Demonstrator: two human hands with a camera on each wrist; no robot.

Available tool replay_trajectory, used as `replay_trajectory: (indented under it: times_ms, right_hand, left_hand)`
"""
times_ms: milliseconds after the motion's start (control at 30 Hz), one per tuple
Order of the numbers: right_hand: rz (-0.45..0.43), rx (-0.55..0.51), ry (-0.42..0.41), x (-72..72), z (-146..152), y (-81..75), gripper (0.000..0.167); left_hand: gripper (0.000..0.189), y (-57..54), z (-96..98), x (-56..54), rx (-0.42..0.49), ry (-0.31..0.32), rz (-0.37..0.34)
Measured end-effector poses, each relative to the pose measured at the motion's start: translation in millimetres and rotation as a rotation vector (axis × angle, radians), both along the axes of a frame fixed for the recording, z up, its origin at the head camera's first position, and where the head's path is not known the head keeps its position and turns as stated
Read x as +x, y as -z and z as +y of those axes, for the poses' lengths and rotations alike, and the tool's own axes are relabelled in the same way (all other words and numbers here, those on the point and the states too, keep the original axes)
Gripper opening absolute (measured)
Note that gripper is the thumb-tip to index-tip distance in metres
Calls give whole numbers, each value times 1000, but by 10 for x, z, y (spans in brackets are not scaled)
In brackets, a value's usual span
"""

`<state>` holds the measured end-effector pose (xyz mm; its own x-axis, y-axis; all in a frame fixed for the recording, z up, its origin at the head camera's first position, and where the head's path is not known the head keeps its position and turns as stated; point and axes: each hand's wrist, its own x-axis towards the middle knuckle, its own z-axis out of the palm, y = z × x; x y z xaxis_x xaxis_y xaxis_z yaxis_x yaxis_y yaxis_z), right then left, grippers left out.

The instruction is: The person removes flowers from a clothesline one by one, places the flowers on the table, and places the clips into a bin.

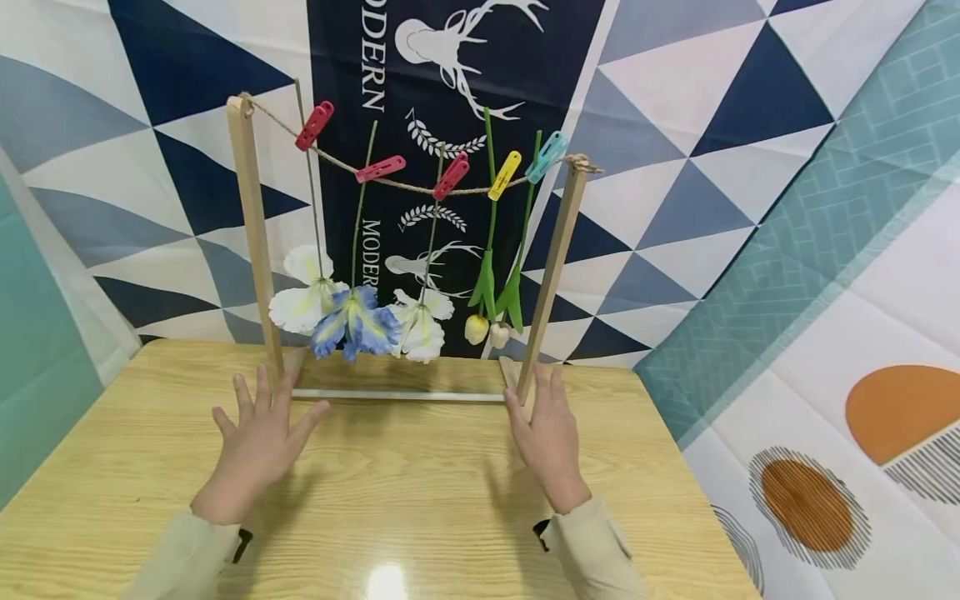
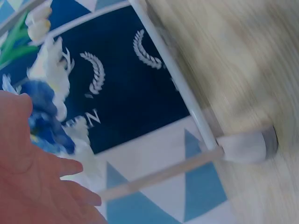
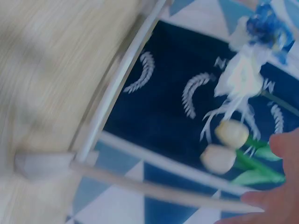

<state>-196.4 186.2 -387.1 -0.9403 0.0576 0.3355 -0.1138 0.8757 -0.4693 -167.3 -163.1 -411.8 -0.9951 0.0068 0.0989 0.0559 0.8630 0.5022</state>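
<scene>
A wooden frame with two upright posts, the left post [image 1: 255,225] and the right post [image 1: 553,279], stands on the table. A white bar [image 1: 397,395] joins them low down. Twine [image 1: 408,185] sags between the post tops, where several clothespins [image 1: 380,169] clip artificial flowers upside down: white irises [image 1: 303,304], a blue iris [image 1: 356,323] and two pale tulips [image 1: 476,328]. My left hand [image 1: 258,446] has its fingers spread by the left post's foot. By the right post's foot is my right hand [image 1: 551,437], fingers extended. Neither hand holds anything.
Under the frame is a wood-grain table [image 1: 405,500]. Behind it hangs a patterned cloth [image 1: 652,150] with navy and white triangles and deer heads. Another cloth [image 1: 885,333] with orange shapes hangs at the right, and a teal surface [image 1: 45,358] borders the table's left side.
</scene>
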Motion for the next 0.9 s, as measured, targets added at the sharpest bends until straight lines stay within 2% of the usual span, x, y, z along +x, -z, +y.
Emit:
replay_trajectory:
  times_ms: [200, 433, 633, 900]
  right_hand:
    - [14, -81, 52, -254, 241, -30, 64]
    - [11, -177, 22, -508, 304, -57, 59]
    - [18, -247, 4, -670, 279, -51, 58]
    - [29, -336, -8, -831, 246, -124, 55]
  left_hand:
    - [87, -11, -248, -233, 94, -21, 1]
    - [78, -8, -466, -472, 195, -53, 119]
    - [79, -84, -512, -591, 300, -43, 120]
    - [72, -144, -525, -760, 367, -48, 183]
